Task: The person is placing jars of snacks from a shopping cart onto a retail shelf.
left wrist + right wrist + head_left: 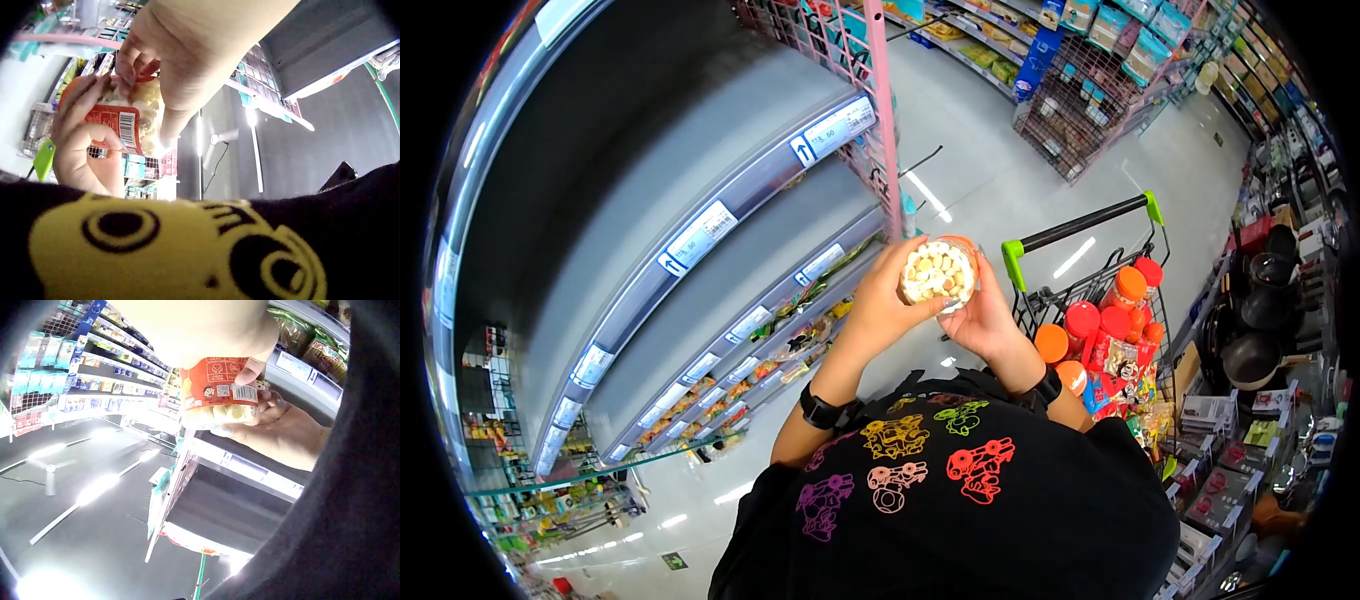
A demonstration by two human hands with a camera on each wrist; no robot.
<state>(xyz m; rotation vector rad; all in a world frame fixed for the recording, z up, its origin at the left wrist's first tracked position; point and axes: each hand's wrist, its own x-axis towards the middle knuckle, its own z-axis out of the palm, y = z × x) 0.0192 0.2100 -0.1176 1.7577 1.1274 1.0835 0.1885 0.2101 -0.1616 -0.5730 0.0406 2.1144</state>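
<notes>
A clear jar of pale, nut-like pieces (938, 272) is held between both hands in front of the chest, its bottom end turned up toward the head camera. The left hand (887, 305) curls round one side, thumb across the near edge. From the other side the right hand (985, 318) grips it, fingers behind. In the left wrist view the jar's red label with a barcode (119, 125) shows between the hands, an orange lid at its far end. The right wrist view shows the label (219, 384) too, with the left hand (281, 431) at the jar's end.
A shopping cart (1090, 222) with red- and orange-lidded jars (1083, 320) and snack bags stands on the right. Curved shelves with price tags (698, 238) run along the left, beside a pink wire rack (884, 120). Pans (1251, 361) line the far right.
</notes>
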